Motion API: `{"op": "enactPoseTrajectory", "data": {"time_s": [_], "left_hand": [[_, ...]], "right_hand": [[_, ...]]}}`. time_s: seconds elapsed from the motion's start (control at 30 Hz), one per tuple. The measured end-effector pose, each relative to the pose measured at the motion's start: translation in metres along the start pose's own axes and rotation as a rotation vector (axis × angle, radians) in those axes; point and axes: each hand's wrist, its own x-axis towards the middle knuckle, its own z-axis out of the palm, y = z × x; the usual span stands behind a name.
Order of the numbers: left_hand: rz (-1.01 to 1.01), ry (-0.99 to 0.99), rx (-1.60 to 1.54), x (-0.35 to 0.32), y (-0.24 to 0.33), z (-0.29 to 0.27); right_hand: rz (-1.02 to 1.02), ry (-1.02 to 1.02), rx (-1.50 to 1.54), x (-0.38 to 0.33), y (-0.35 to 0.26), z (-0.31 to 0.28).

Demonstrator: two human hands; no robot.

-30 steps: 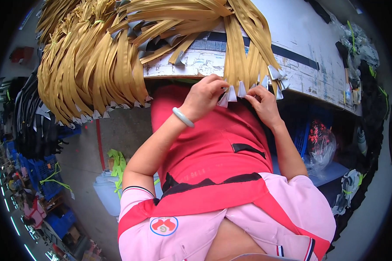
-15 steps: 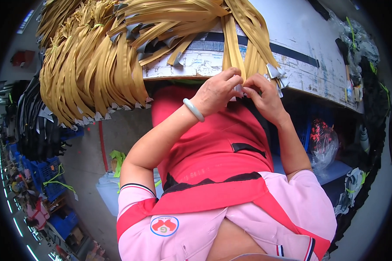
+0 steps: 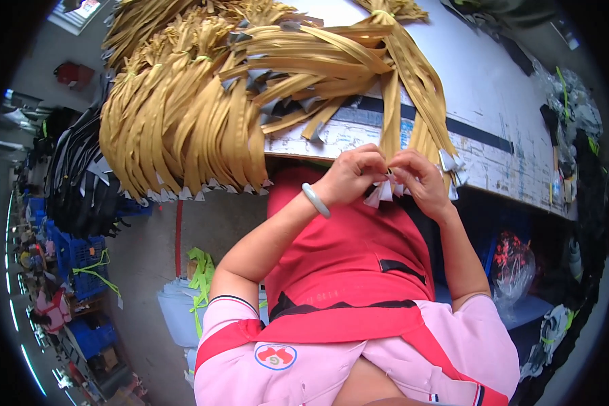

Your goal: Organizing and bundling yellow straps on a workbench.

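A bundle of mustard-yellow zippers (image 3: 390, 122) hangs over the front edge of a worktable, its white-grey end tabs fanned out below. Both of my hands meet at the lower ends of this bundle. My left hand (image 3: 353, 174), with a pale bangle at the wrist, is closed in a pinch on the zipper ends. Close beside it, my right hand (image 3: 421, 183) pinches at the same ends with thumb and forefinger. White end tabs (image 3: 380, 194) stick out under the fingertips. Exactly which zipper each finger grips is partly hidden.
Large tied bunches of the same zippers (image 3: 183, 128) drape over the table's left side. The worktable (image 3: 484, 166) has a worn front edge and a dark strip. Black strips (image 3: 81, 183) hang farther left. Blue crates (image 3: 88, 260) stand on the floor. A clear bag (image 3: 513, 271) lies under the right side.
The whole view has shifted, so table and hands appear lower and farther right. More white end tabs now show beneath my fingers. Both hands stay at the zipper ends.
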Motion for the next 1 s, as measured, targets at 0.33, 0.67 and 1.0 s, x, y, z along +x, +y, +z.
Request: {"op": "enactPoseTrajectory", "data": {"time_s": [0.33, 0.67, 1.0], "left_hand": [[-0.149, -0.009, -0.596, -0.005, 0.011, -0.01], [-0.16, 0.019, -0.472, 0.004, 0.009, -0.03], [-0.337, 0.047, -0.583, 0.006, 0.002, -0.04]], "right_hand": [[-0.246, -0.211, -0.125, 0.019, -0.023, -0.01], [-0.021, -0.194, 0.368, 0.042, -0.01, -0.003], [0.186, -0.363, 0.413, 0.06, -0.008, -0.006]]}}
